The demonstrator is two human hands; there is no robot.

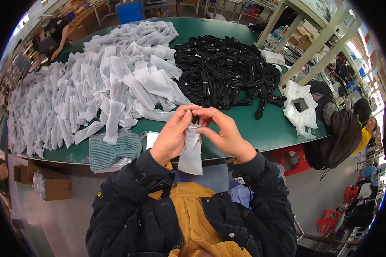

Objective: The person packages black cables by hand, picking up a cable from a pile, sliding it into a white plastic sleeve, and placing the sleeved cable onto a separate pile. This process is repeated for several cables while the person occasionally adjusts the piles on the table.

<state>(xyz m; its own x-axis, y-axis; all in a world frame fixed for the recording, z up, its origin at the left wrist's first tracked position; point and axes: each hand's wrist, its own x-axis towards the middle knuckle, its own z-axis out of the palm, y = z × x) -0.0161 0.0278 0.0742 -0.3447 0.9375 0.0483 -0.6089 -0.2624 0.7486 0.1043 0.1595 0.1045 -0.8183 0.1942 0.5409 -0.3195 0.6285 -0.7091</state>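
Near the table's front edge, a frosted plastic bag (190,157) hangs from my two hands. My left hand (171,133) is closed, pinching the bag's upper left side. On the other side, my right hand (222,131) grips the bag's mouth between thumb and fingers. A bit of coiled black cable (195,119) shows at the mouth between my fingertips; the fingers hide most of it. Beyond my hands lies a large heap of bundled black cables (227,70). To the left spreads a big pile of filled frosted bags (94,81).
A green table (261,132) bears both piles. A teal striped cloth (115,150) lies at its front edge. On the right are a white plastic sheet (292,112) and a table frame's legs (319,60). Red stools (292,159) and a cardboard box (58,188) stand below. Other people sit nearby.
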